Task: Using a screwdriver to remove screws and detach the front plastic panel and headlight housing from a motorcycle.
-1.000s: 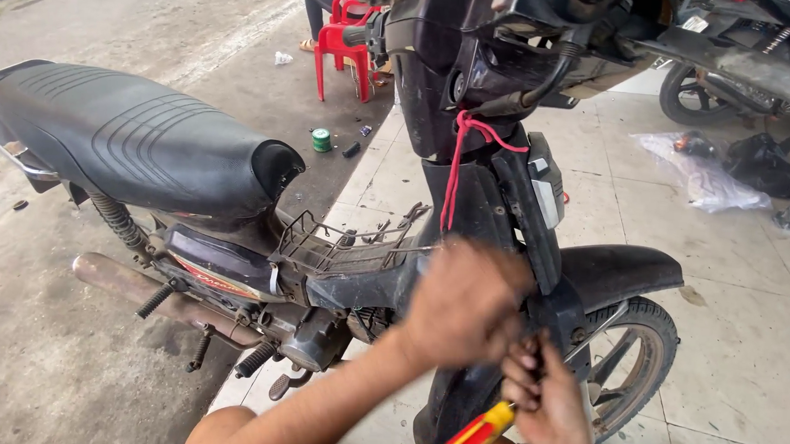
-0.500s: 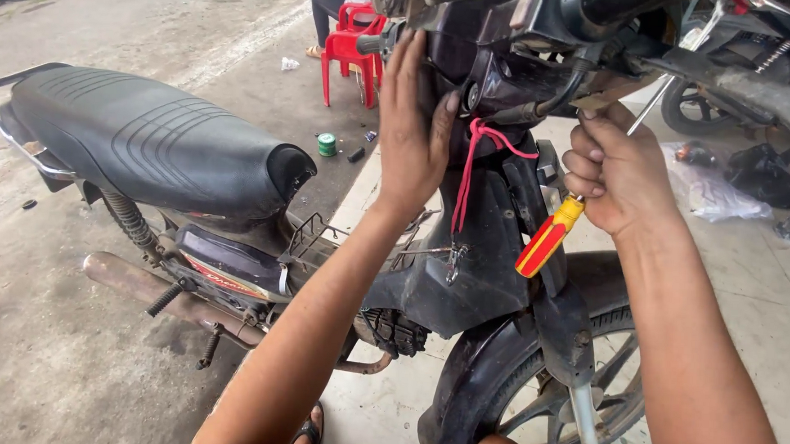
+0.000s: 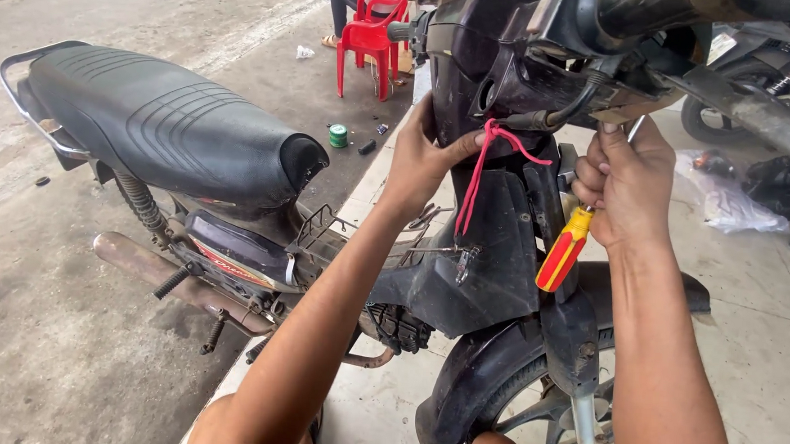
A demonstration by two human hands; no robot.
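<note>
Left hand (image 3: pixel 425 165) presses flat, fingers spread, on the black plastic motorbike leg shield (image 3: pixel 493 245). Right hand (image 3: pixel 627 185) grip is closed on the red-yellow screwdriver (image 3: pixel 563 251); keep the tool square.

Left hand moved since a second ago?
Yes. The left hand went up, from low beside the front wheel to the black panel by the red cord, under the handlebars.
</note>
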